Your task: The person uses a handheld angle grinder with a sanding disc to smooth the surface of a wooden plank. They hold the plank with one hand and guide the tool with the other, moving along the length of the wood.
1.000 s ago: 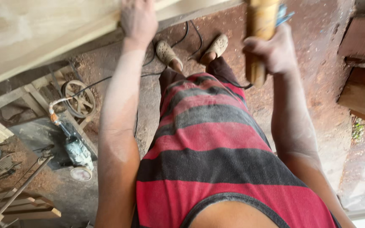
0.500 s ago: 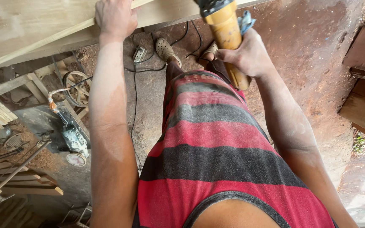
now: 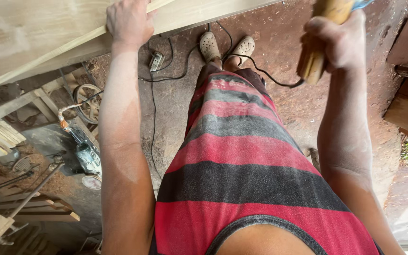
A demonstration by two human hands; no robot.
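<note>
Two hands busy: left hand (image 3: 129, 21) flat, fingers curled over the board (image 3: 34, 33) edge at top left, right hand (image 3: 338, 40) fisted round the yellow tool (image 3: 318, 52); its cord (image 3: 260, 73) trails by the feet (image 3: 227, 47), a likely snag or trip.

Sleeveless red-and-black striped shirt (image 3: 242, 156), pale perforated clogs (image 3: 209, 45)
</note>
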